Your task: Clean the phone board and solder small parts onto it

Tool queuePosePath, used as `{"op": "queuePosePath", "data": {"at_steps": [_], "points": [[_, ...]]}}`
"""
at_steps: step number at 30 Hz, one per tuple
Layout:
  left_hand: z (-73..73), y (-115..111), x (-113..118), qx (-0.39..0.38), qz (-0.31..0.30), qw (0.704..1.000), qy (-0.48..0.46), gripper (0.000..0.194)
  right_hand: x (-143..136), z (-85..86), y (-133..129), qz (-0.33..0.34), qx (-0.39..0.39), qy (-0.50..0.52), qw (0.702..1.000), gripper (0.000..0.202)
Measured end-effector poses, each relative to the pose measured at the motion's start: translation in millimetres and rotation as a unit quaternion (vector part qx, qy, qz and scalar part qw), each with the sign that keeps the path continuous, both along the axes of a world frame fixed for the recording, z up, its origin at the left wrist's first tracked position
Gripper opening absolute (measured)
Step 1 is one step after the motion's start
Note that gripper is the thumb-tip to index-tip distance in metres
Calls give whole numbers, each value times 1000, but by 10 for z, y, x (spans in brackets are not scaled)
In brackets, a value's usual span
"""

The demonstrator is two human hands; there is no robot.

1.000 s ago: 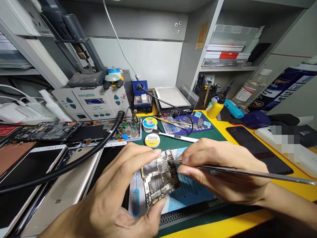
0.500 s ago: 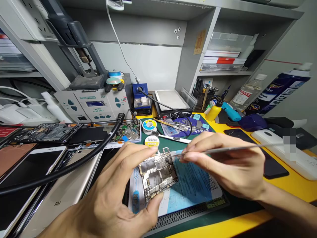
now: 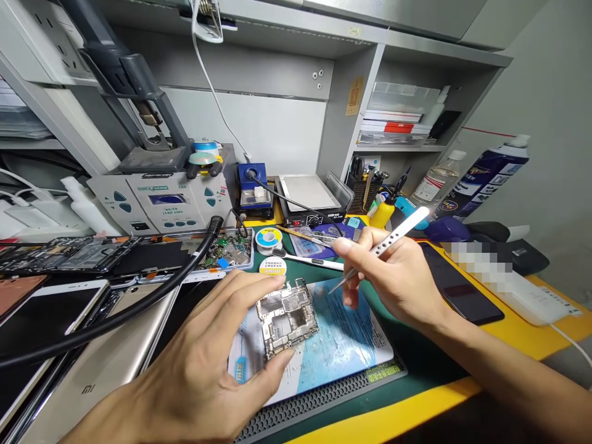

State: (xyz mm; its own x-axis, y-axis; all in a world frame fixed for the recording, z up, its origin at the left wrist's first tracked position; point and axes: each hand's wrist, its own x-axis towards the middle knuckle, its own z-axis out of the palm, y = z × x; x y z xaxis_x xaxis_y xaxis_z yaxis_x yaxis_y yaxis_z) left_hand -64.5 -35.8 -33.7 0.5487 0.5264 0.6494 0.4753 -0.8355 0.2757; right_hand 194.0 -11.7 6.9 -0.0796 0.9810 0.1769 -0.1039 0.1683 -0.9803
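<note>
Between the fingertips and thumb of my left hand (image 3: 217, 351) a phone circuit board (image 3: 287, 319) is gripped by its edges, tilted toward me. It is held above a blue and white pad (image 3: 342, 333). My right hand (image 3: 393, 277) is closed around silver tweezers (image 3: 400, 231) with a row of holes along the handle. Their tips point down and left, to the right of the board and apart from it. Nothing can be made out between the tips.
At left lie a gold phone (image 3: 106, 345) and a black hose (image 3: 139, 320) from the hot-air station (image 3: 171, 203). Behind the pad are a solder spool (image 3: 269, 239), a brush (image 3: 308, 259) and a heating plate (image 3: 309, 194). A dark phone (image 3: 462, 287) lies at right.
My right hand has drawn the tweezers' tips away from the board's upper right edge and turned the handle upward. My left hand still grips the board. The whole view has shifted slightly.
</note>
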Motion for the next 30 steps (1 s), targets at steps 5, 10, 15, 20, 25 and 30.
{"op": "queuePosePath", "data": {"at_steps": [5, 10, 15, 20, 25, 30], "points": [[34, 49, 14, -22, -14, 999, 33, 53, 63, 11, 49, 21, -1, -62, 998, 49], [56, 62, 16, -20, -17, 998, 57, 54, 119, 71, 120, 145, -103, -26, 984, 38], [69, 38, -8, -12, -20, 998, 56, 57, 152, 150, 140, 220, -191, 13, 956, 28], [84, 20, -11, -3, -15, 998, 60, 61, 187, 82, 134, 155, -72, -40, 985, 9], [93, 11, -18, -7, -10, 998, 67, 62, 169, 70, 129, 157, -86, -58, 982, 10], [97, -2, -5, -10, -4, 998, 70, 60, 166, 113, 135, 261, -167, -64, 949, 12]]}}
